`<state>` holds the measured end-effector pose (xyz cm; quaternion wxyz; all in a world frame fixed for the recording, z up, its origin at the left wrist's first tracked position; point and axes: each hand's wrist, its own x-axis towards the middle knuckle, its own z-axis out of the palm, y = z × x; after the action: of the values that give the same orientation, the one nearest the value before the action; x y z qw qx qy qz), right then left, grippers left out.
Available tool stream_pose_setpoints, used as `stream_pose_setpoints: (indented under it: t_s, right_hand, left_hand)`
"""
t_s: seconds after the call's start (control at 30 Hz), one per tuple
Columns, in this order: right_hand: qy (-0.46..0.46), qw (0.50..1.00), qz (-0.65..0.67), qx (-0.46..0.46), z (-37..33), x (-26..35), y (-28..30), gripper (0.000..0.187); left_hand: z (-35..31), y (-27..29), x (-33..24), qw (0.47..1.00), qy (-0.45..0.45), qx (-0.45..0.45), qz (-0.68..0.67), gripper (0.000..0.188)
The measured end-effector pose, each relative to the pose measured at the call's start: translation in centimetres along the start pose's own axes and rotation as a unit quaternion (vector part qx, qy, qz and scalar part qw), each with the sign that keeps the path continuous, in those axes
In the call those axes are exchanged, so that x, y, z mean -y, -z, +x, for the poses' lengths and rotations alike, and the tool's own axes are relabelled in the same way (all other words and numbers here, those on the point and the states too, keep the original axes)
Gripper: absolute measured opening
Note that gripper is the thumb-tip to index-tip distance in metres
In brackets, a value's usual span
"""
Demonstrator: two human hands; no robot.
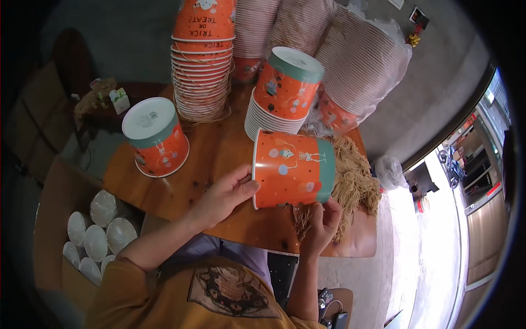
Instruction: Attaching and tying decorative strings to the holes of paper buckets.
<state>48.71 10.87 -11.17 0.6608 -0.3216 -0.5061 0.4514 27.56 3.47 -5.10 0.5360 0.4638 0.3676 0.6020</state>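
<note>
An orange paper bucket point(290, 170) with a green base band and a skeleton print lies on its side in the air above the table's front part. My left hand point(233, 194) is closed on its white rim, thumb outside and fingers partly hidden at the opening. Under the green base end, my right hand point(323, 222) is pinched with its fingertips against the bucket's lower side. Whatever lies between those fingertips is too small to make out. Beside the right hand, a heap of tan cords point(353, 175) spreads along the table's right edge, partly behind the bucket.
One upside-down bucket point(156, 137) stands on the wooden table point(213, 145) at left. Behind are a short inverted stack point(290, 82), a tall corded stack point(201, 71) and plastic-wrapped stacks point(361, 60). A cardboard box point(57, 192) on the lower left holds several upside-down buckets.
</note>
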Motion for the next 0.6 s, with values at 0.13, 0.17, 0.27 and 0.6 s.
stream_pose_setpoints:
  t_s: [0.13, 0.17, 0.27, 0.6]
  right_hand:
    - [-0.002, 0.998, -0.054, -0.014, -0.3, -0.2, -0.2, 0.021]
    - [-0.007, 0.996, -0.084, -0.018, -0.2, 0.1, -0.4, 0.022]
    - [-0.028, 0.997, -0.062, -0.035, 0.1, 1.7, -2.1, 0.014]
    - [-0.036, 0.998, -0.033, -0.025, 0.7, 1.5, -3.2, 0.011]
  left_hand:
    - [-0.2, 0.3, 1.1, 0.999, -0.012, -0.02, -0.04, 0.034]
    - [-0.1, 0.6, 1.2, 0.998, 0.002, -0.021, -0.063, 0.034]
    - [0.0, 0.0, 0.7, 0.996, 0.013, -0.063, -0.057, 0.034]
    - [-0.7, 1.0, 1.7, 0.999, -0.004, -0.033, 0.006, 0.03]
